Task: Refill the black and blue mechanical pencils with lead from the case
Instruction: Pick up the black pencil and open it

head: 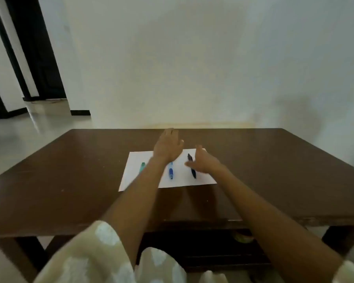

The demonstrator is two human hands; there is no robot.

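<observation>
A white sheet of paper lies on the brown bench. Three pencils lie on it, side by side and apart: a green pencil, the blue pencil in the middle, and the black pencil. The left hand is held over the far edge of the paper, fingers straight, holding nothing. The right hand is spread wide right by the black pencil, also holding nothing.
</observation>
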